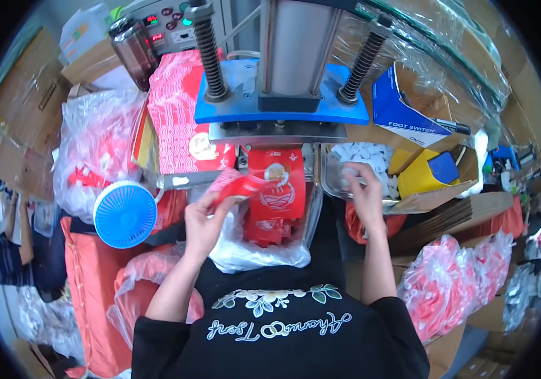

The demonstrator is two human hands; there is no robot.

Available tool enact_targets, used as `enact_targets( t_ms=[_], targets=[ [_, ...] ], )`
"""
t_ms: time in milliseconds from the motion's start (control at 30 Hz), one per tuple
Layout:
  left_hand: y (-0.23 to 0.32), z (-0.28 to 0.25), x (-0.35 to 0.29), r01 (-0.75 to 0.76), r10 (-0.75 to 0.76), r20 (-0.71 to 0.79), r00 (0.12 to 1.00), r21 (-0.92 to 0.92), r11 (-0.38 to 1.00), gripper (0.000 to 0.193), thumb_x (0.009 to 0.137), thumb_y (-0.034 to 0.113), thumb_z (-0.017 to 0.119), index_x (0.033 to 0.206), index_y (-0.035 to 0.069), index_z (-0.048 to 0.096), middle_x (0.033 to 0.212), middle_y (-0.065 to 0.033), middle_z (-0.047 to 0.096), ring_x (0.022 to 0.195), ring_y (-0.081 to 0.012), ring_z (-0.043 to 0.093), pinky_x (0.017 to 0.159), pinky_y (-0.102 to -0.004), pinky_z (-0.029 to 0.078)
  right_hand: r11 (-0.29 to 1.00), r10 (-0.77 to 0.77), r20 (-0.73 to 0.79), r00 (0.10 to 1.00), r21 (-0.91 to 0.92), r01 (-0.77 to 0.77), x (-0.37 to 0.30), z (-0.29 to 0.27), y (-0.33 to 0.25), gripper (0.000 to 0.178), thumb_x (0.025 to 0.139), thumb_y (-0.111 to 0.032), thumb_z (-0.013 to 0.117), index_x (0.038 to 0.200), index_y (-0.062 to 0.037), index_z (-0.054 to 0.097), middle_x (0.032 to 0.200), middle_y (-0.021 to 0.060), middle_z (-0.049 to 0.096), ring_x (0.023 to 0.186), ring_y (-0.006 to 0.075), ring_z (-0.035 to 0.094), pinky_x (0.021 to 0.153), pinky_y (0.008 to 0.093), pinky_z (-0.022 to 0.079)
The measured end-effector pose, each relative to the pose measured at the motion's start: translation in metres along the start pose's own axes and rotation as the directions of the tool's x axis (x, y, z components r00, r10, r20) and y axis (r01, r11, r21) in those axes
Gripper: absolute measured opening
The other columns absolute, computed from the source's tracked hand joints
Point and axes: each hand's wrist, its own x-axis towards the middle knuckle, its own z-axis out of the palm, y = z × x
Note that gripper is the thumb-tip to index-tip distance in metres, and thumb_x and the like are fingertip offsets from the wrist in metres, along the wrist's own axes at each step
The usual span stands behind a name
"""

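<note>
My left hand [204, 224] pinches a red printed paper packet [245, 187] with a pink wavy pattern at one end. The packet is tilted and slightly blurred. Right beside it, another red printed packet [278, 201] lies flat under the front of the press [277, 129]. Over the clear plastic tray [328, 183] of small white pieces [362, 153], my right hand [367, 194] has its fingers and thumb curled together. Whatever may be between those fingertips is too small to make out. Below the flat packet, a bag-lined bin [258, 256] holds more red pieces.
A stack of red patterned sheets [179, 114] stands left of the press, with a blue round fan [125, 215] nearer me. Bags of red pieces [453, 284] lie on both sides. An open cardboard box [466, 186] with a yellow holder [419, 180] sits right. Another person [8, 249] appears far left.
</note>
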Motion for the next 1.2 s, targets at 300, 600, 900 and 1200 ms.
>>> enact_targets(
  t_ms=[300,600,900,1200],
  targets=[
    [-0.058,0.031,-0.034,0.051,-0.058,0.232,0.971,0.032,0.998,0.014,0.085,0.01,0.074,0.094,-0.001,0.074,0.077,-0.0018,0.07,0.067,-0.0062,0.059,0.065,-0.022,0.048,0.913,-0.297,0.626,0.721,-0.035,0.406,-0.005,0.055,-0.073,0.02,0.076,-0.013,0.076,0.091,-0.0021,0.068,0.086,0.0098,0.064,0.087,0.0269,0.059,0.078,0.0367,0.047],
    [-0.043,0.054,0.013,0.327,-0.308,0.133,0.942,-0.155,0.932,0.028,0.09,0.019,0.07,0.098,-0.008,0.069,0.084,-0.0085,0.07,0.071,-0.0099,0.064,0.063,-0.026,0.053,0.913,-0.21,0.174,0.962,-0.318,0.257,0.012,0.031,-0.036,0.036,0.083,-0.02,0.073,0.112,-0.0011,0.065,0.105,0.0131,0.067,0.093,0.0247,0.066,0.083,0.0341,0.051],
    [-0.037,0.073,0.046,0.491,-0.506,0.135,0.852,-0.543,0.682,0.02,0.088,0.014,0.07,0.092,-0.006,0.07,0.08,-0.009,0.07,0.066,-0.0118,0.065,0.06,-0.0253,0.05,0.613,0.0,0.016,1.0,-0.79,0.013,0.025,-0.045,0.049,0.029,0.085,-0.021,0.066,0.112,-0.0095,0.064,0.109,0.0162,0.063,0.096,0.0369,0.063,0.082,0.0473,0.05],
    [-0.056,-0.027,0.05,-0.205,0.395,-0.032,0.918,0.815,0.542,0.06,0.079,0.022,0.076,0.134,0.009,0.055,0.145,-0.0134,0.046,0.139,-0.0304,0.038,0.115,-0.047,0.022,0.713,-0.043,0.049,0.998,-0.698,0.065,0.022,-0.023,0.05,0.027,0.086,-0.015,0.063,0.113,-0.0112,0.062,0.104,0.0141,0.061,0.096,0.0343,0.06,0.081,0.0451,0.047]
  ],
)
